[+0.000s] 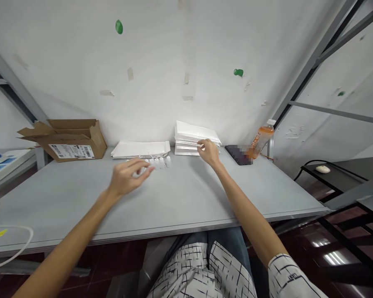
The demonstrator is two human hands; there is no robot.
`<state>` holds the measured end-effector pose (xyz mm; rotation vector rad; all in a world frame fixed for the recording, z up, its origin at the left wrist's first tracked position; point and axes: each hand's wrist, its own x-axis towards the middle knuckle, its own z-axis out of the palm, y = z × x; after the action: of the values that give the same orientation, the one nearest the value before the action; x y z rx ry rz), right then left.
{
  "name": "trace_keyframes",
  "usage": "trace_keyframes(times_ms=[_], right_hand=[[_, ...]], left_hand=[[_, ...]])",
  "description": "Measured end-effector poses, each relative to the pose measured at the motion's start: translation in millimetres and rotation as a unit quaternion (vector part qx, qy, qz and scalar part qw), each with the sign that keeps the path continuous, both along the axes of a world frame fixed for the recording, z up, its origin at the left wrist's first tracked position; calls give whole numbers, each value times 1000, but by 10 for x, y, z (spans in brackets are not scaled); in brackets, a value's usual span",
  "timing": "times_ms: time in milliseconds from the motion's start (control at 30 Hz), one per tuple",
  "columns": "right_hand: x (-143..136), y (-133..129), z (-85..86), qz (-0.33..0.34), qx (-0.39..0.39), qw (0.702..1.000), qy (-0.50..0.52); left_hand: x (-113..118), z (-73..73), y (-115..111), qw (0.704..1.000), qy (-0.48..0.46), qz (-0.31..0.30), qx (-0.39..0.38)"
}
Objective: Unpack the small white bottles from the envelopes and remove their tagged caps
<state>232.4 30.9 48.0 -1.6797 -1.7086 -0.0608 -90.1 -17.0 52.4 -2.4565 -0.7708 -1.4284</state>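
Note:
My left hand hovers over the table, thumb and fingers apart, with nothing seen between them. Just beyond its fingertips is a row of several small, whitish translucent pieces, partly covered by the hand; their kind is too small to make out. My right hand reaches to the front of a stack of white envelopes. Its thumb and fingers are pinched at the edge of one envelope in the pile. A flatter, neater pile of white envelopes lies against the wall, behind the small pieces.
On the grey table, an opened cardboard box stands at the back left. A dark flat object, partly blurred, and an orange drink bottle are at the back right. A white cable loops over the left front edge.

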Motion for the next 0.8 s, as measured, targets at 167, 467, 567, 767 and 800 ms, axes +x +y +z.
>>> trace_keyframes(times_ms=[167,467,567,767,800], right_hand=[[155,314,145,-38,54,988,-140],[251,592,-26,1,58,978,-198],[229,590,-34,-27,87,979,-185],[271,344,140,-17,146,978,-147],[293,245,180,-14,159,975,-152]], left_hand=[[679,-290,98,990,122,-73,-3],[890,-591,117,977,201,-63,-5],[852,-575,103,980,187,-52,-43],[800,-555,47,977,146,-82,-131],[796,-555,42,977,142,-83,-137]])
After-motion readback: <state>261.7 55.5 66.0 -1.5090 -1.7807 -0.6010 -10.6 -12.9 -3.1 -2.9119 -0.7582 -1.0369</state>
